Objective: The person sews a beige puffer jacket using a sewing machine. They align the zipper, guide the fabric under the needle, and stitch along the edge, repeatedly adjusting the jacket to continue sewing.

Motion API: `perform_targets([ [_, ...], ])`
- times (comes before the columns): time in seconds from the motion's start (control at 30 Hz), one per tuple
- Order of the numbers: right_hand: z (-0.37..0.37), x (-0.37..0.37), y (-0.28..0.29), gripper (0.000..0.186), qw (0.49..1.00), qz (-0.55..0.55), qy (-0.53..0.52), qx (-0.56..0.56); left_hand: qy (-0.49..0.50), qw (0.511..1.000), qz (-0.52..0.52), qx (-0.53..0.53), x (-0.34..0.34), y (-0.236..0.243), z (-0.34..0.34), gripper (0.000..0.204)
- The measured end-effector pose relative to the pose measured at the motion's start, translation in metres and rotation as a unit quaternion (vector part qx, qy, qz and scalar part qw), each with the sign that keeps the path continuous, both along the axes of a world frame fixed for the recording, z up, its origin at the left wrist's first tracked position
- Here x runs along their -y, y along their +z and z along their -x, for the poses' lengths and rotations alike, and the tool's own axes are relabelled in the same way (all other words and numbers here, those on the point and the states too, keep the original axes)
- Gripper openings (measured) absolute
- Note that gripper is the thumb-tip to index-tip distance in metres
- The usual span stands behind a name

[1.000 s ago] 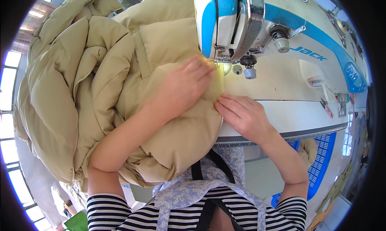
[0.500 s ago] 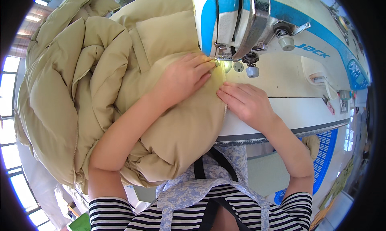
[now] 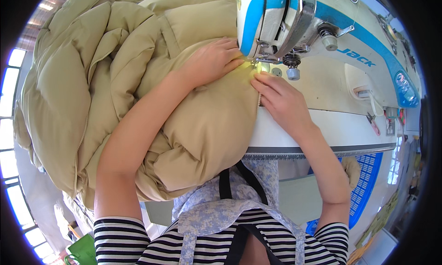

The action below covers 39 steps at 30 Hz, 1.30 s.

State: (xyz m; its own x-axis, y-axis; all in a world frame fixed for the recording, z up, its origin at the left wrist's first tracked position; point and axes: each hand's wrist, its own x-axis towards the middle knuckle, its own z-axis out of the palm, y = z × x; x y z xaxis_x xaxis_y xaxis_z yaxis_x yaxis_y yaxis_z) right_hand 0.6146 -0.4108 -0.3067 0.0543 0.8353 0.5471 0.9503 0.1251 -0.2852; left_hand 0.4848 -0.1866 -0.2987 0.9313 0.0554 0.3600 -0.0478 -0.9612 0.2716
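Observation:
A puffy beige padded jacket [image 3: 207,126] lies bunched over the left of the sewing table. Its zipper edge [image 3: 259,98] runs up to the lit presser foot [image 3: 254,64] of a white and blue sewing machine [image 3: 251,18]. My left hand [image 3: 212,62] rests flat on the fabric just left of the foot; the machine head hides some fingertips. Close below the foot, my right hand [image 3: 281,97] pinches the zipper edge between thumb and fingers. The needle point is too small to make out.
A ruler strip [image 3: 276,153] lines the table's front edge. Small pink-handled snips [image 3: 374,124] lie at the right, near the machine's base. Below the table on the right stands a blue plastic basket [image 3: 366,182] beside some beige cloth [image 3: 351,172]. A green bag [image 3: 83,250] is at lower left.
My right hand has moved up along the zipper edge, nearer the presser foot. My left hand has slid slightly away from me, fingertips now partly behind the machine head. The whole view has shifted a little.

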Motion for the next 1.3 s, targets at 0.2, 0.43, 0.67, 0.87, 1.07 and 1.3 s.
perform_targets([
  [0.2, 0.069, 0.099, 0.033, 0.038, 0.645, 0.353, 0.036, -0.677, 0.079, 0.994, -0.051, -0.047, 0.048, 0.084, 0.058, 0.028],
  [0.43, 0.133, 0.079, -0.094, 0.040, 0.708, 0.236, 0.173, -0.643, 0.110, 0.760, 0.633, -0.098, 0.149, 0.099, 0.299, 0.041],
  [0.67, 0.157, 0.079, -0.032, 0.032, 0.446, 0.236, 0.257, -0.825, 0.595, 0.657, 0.449, -0.110, 0.164, 0.025, 0.456, 0.056],
  [0.87, 0.167, 0.072, 0.041, 0.033, 0.646, 0.189, 0.224, -0.705, 0.528, 0.580, 0.347, 0.514, 0.111, 0.084, 0.399, 0.059],
  [1.07, 0.184, 0.072, 0.026, 0.033, 0.532, 0.330, 0.186, -0.757, 0.446, 0.881, -0.029, 0.158, 0.054, 0.243, 0.187, 0.051],
  [1.3, 0.155, 0.128, -0.012, 0.036, 0.562, 0.376, 0.075, -0.733, 0.148, 0.960, -0.168, -0.170, 0.099, 0.013, 0.096, 0.056],
])
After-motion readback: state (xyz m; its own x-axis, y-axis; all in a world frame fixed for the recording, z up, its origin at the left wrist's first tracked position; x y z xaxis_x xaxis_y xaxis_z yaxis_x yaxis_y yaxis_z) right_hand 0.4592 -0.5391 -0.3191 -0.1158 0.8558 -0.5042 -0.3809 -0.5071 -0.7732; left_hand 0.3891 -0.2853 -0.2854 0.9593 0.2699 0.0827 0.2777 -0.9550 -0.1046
